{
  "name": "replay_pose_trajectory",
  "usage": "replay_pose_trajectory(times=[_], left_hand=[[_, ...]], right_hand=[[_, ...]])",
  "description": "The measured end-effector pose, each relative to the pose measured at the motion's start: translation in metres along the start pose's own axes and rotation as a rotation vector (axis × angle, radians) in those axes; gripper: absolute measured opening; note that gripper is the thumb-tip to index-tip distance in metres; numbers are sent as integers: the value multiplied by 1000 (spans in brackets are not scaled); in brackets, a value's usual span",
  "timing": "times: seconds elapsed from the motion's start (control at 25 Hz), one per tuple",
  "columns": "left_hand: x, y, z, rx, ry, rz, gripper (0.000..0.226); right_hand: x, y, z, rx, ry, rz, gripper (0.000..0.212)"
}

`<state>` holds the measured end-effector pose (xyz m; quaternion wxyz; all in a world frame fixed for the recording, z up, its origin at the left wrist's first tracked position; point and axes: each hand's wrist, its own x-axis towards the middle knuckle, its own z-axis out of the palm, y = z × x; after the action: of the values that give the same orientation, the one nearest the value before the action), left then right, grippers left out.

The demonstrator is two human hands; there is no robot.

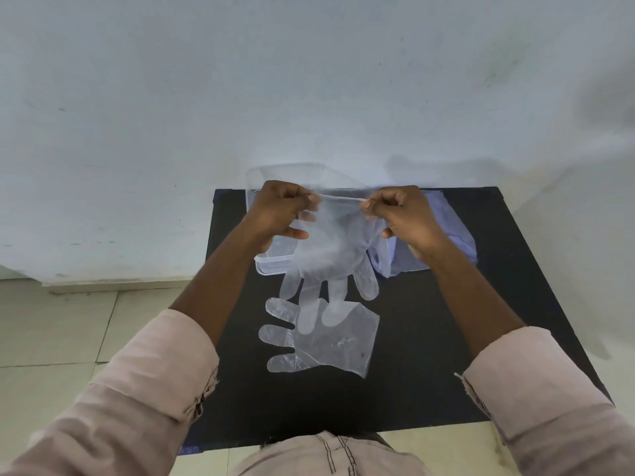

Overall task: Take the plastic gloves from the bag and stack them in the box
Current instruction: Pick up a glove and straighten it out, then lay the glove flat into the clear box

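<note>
Nearest me one clear plastic glove [330, 341] lies unboxed on the black table [429, 355], while my left hand [280, 211] and right hand [402, 214] pinch a second clear glove [335, 249] by its cuff above the clear plastic box [271, 266], so I judge stacking barely begun.

A clear plastic glove [331, 249] is held by its cuff between left hand [280, 211] and right hand [403, 214], fingers hanging down. A second glove [326, 338] lies flat mid-table [429, 355]; box [271, 264] and bag [457, 242] sit at the far edge.

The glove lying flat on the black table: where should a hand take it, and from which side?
Probably at the cuff edge of the flat glove, coming from the right: the straight open cuff points right, while the thin fingers point left and would crumple.
</note>
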<state>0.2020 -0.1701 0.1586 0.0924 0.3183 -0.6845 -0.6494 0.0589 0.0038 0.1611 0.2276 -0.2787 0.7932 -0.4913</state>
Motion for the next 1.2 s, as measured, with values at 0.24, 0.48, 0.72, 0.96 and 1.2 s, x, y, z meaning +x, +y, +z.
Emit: replay_pose_trajectory(times=[0.24, 0.48, 0.72, 0.96, 1.2], left_hand=[[4, -3, 11, -123, 58, 3, 14], [7, -4, 13, -60, 99, 35, 12], [7, -4, 10, -72, 118, 29, 14], [25, 0, -7, -108, 163, 27, 16], [72, 9, -37, -116, 210, -36, 20]], right_hand=[[3, -5, 4, 129, 36, 123, 7], [5, -8, 4, 322, -13, 231, 7], [5, -6, 9, 379, 9, 226, 12], [28, -11, 21, 342, -5, 162, 17], [91, -21, 55, 374, 14, 219, 21]])
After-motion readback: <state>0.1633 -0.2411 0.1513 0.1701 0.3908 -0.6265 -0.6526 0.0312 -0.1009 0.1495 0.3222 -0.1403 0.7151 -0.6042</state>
